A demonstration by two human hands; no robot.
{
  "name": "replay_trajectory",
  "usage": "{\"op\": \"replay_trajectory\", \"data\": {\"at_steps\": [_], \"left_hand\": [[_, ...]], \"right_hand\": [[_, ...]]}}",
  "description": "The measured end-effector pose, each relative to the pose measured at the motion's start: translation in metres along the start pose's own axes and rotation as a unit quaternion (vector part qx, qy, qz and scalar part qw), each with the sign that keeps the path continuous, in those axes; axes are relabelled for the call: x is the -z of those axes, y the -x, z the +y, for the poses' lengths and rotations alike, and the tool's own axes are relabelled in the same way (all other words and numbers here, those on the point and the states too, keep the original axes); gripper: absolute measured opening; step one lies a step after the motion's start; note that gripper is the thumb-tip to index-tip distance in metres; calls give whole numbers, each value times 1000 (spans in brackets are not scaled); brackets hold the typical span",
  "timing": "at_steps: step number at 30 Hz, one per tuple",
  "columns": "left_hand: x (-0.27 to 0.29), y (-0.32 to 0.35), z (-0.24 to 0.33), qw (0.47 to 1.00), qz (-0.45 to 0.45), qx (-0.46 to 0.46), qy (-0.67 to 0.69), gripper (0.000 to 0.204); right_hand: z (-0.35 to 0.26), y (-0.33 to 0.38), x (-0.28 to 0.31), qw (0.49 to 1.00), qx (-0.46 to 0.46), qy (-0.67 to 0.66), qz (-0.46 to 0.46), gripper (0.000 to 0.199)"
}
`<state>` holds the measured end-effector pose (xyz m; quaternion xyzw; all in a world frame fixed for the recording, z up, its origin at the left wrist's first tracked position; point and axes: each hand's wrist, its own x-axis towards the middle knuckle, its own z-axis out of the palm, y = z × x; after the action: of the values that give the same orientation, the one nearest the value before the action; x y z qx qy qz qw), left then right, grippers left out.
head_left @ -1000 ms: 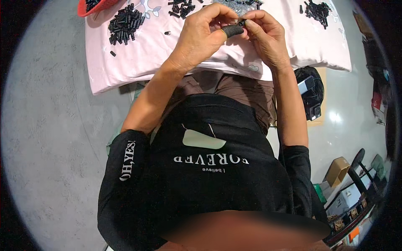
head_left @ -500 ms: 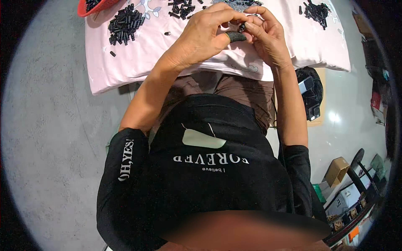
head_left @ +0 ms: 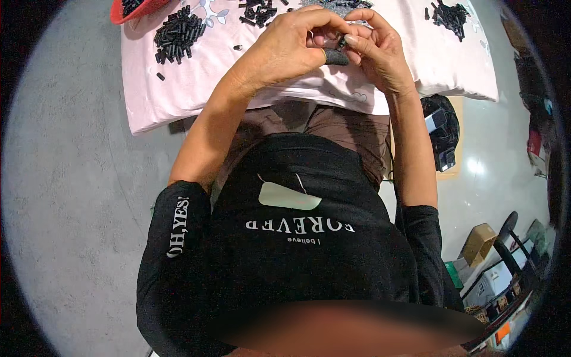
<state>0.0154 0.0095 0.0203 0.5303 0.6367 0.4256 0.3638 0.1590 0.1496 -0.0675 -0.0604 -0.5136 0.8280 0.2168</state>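
Both hands meet above the near part of a pink cloth-covered table. Closed at the fingertips, my left hand wears a dark finger cot on its thumb. A small black part sits between the hands, pinched by my right hand between thumb and fingers. The left fingertips close in around that same part, which is largely hidden by the fingers. Behind the hands lie small clear or silvery pieces, and more black pieces are scattered to their left.
A heap of short black cylinders lies at the left, below a red basket. One loose cylinder is near the heap, another piece nearer my left wrist. Another black pile is at the right. A black bag-like item stands beside the table.
The hands stay together over the cloth. My left thumb has shifted slightly down, and the fingers have moved a little around the small black part.
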Motion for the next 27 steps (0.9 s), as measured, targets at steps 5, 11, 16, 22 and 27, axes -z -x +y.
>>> {"op": "replay_trajectory", "data": {"at_steps": [5, 11, 16, 22, 27], "left_hand": [[-2, 0, -10, 964, 42, -252, -80, 24], [-9, -2, -1, 997, 50, -49, -25, 24], [-13, -3, -10, 992, 72, -100, -28, 26], [-17, 0, -9, 989, 94, -98, -53, 24], [-21, 2, -21, 982, 133, -128, -31, 21]], "right_hand": [[2, -1, -1, 1000, 2, 11, 1, 33], [3, -1, 4, 1000, 1, 6, -6, 34], [0, -1, 3, 1000, -5, 12, -17, 36], [0, 0, 6, 999, -1, 20, -39, 39], [0, -1, 4, 999, 4, 33, -43, 42]]}}
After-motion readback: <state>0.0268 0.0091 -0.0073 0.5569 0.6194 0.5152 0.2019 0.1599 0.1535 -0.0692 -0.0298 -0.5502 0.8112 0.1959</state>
